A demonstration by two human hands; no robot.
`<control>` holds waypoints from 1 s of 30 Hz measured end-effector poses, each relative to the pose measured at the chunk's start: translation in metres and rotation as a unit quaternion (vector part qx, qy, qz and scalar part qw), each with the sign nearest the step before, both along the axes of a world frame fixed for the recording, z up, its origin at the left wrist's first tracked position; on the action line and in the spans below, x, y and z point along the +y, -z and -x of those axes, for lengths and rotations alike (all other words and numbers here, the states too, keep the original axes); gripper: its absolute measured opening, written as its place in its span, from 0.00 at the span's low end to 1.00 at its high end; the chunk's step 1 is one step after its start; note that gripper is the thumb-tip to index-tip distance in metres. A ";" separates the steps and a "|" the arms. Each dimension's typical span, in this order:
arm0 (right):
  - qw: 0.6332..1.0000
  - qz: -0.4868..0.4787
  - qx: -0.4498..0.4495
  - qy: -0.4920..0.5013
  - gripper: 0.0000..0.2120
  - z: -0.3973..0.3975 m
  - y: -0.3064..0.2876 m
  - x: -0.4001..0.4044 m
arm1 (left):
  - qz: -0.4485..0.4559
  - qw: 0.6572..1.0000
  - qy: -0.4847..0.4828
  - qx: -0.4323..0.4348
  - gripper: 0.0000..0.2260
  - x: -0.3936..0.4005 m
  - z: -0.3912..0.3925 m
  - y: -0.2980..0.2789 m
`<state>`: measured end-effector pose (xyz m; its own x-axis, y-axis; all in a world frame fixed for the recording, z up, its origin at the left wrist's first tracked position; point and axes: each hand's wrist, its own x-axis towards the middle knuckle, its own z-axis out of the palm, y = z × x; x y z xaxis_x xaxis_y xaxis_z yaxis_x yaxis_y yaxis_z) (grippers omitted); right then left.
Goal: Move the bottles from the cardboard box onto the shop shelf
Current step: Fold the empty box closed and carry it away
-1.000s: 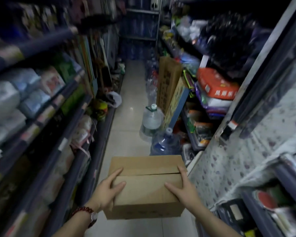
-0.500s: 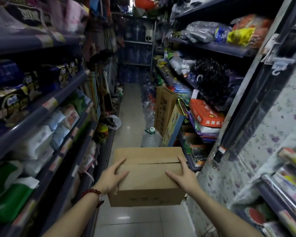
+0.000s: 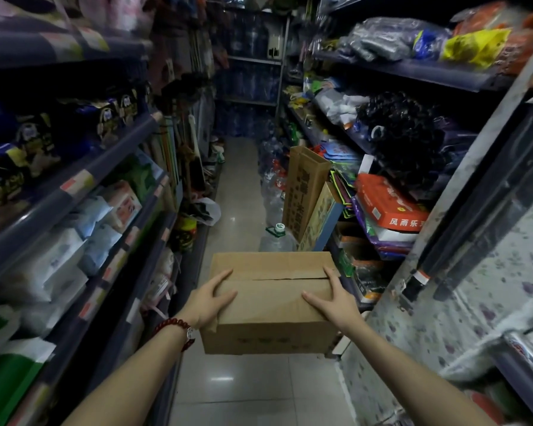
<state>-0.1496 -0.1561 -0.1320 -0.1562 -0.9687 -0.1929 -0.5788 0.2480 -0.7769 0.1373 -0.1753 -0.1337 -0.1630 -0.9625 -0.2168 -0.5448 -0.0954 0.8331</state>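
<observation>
A brown cardboard box (image 3: 268, 305) with its top flaps closed is held up in front of me, above the tiled aisle floor. My left hand (image 3: 211, 301) grips its left side, with a red bead bracelet on the wrist. My right hand (image 3: 334, 298) presses flat against its right side. The bottles inside are hidden by the flaps. Shop shelves (image 3: 83, 179) full of packaged goods run along the left of the aisle, and more shelves (image 3: 413, 72) line the right.
The narrow aisle floor (image 3: 240, 192) runs ahead. A large water jug (image 3: 277, 238) and a tall upright carton (image 3: 305, 186) stand on the right side of it, with more water bottles behind. A floral cloth (image 3: 474, 302) hangs at the near right.
The box has stayed in both hands while the view has risen and moved along the aisle. The blue water jug near the box has dropped out of sight.
</observation>
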 end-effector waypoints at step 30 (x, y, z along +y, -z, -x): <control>0.998 -0.031 -0.034 -0.043 0.42 -0.054 0.031 -0.467 | -0.015 0.997 -0.061 -0.052 0.26 -0.446 -0.048 0.031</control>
